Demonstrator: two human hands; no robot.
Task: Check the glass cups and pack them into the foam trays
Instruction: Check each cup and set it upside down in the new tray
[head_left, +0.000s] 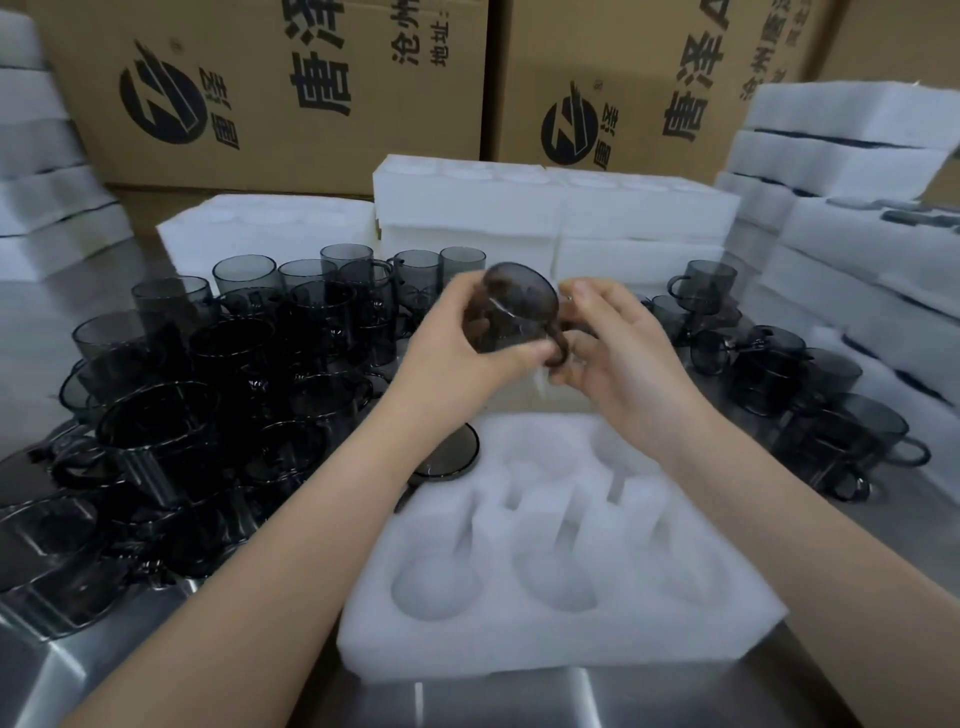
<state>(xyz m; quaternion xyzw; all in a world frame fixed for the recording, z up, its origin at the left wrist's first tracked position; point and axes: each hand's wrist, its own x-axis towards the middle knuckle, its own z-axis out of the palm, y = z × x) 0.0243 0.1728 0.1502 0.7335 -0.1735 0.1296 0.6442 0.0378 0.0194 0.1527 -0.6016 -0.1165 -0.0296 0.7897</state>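
A smoky grey glass cup (511, 312) is hanging tilted between the left hand (467, 345) and right hand (615, 345), its handle toward the right. It is hovering above a white foam tray (561, 642) with round pockets, which is lying on the tabletop (519, 699). More grey cups (208, 405) are standing crowded at either side.

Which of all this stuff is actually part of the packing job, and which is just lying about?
Job: glass cup, held by left hand and right hand; foam tray; waiting cups.
Lying about: cardboard boxes; foam stacks, untouched now.
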